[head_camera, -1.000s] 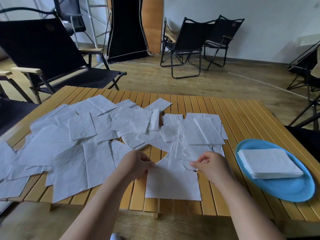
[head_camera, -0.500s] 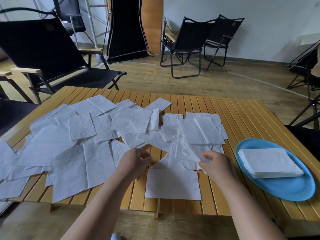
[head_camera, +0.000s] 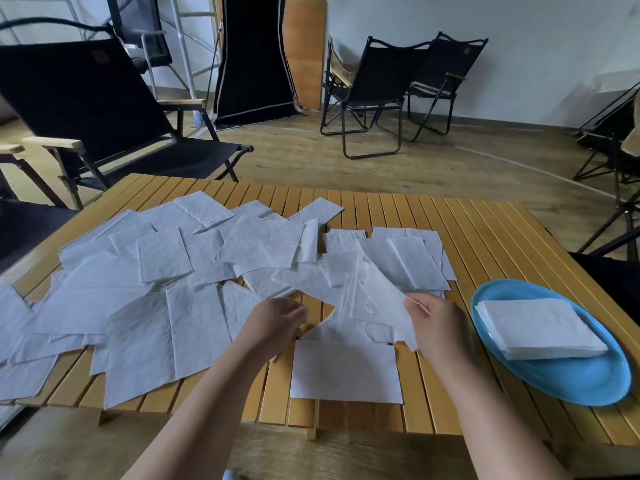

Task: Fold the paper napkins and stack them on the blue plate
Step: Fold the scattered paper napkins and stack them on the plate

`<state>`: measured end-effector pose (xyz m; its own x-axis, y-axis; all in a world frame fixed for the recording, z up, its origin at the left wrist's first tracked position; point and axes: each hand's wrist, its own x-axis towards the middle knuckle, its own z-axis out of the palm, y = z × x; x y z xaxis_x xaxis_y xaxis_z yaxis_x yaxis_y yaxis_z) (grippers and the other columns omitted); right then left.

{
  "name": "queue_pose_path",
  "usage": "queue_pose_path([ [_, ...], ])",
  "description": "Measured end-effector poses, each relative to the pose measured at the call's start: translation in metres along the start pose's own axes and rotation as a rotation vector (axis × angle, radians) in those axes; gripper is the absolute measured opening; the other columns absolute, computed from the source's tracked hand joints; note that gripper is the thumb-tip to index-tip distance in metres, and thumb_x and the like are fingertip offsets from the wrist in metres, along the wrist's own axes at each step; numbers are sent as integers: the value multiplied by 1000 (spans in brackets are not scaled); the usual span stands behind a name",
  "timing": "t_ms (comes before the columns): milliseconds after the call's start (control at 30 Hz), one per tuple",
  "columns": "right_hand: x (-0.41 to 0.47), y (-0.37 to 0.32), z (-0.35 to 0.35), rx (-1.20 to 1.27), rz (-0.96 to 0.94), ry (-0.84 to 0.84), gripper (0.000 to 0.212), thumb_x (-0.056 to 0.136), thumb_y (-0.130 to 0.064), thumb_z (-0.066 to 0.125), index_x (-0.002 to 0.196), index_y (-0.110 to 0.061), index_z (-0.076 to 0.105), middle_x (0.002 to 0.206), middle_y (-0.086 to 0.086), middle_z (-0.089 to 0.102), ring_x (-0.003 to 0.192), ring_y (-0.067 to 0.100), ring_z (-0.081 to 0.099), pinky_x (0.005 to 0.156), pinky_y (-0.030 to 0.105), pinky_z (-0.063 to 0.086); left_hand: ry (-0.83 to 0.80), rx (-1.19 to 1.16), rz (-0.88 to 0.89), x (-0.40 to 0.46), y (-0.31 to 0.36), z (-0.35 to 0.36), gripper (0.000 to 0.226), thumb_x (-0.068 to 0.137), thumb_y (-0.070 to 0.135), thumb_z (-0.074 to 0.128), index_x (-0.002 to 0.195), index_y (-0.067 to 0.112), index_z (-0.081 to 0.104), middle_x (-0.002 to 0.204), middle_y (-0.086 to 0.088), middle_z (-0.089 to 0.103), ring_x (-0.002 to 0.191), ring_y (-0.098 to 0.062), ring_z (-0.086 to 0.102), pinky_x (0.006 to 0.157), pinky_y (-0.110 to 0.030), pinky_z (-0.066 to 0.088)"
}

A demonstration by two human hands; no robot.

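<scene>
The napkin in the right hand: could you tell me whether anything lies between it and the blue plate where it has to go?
Nothing visible does. The right hand pinches the lifted napkin; between it and the blue plate lies only bare table. The plate already carries a stack of folded napkins, which would take it on top.

Loose napkins [head_camera: 166, 296] lie left on the table [head_camera: 485, 244]; the plate [head_camera: 571, 382] right.

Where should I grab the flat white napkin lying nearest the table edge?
Take the flat white paper napkin by a near corner, coming from the edge of the wooden slatted table. It lies flat, so probably slide a fingertip under where it spans a slat gap, then pinch. Its far edge is tucked under the lifted napkin.
</scene>
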<state>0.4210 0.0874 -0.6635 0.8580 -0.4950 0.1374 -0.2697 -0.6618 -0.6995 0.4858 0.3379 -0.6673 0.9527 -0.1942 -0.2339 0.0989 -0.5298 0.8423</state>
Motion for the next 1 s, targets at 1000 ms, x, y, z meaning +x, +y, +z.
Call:
queue_pose_path([
  [1000, -17, -32, 4, 549, 278, -463, 15, 93, -28, 70, 103, -19, 74, 100, 0, 73, 98, 20, 67, 80, 33, 55, -330, -1122, -257, -14, 22, -6, 25, 99, 6, 55, 122, -5, 60, 101, -18, 74, 84, -24, 75, 65, -29, 61],
])
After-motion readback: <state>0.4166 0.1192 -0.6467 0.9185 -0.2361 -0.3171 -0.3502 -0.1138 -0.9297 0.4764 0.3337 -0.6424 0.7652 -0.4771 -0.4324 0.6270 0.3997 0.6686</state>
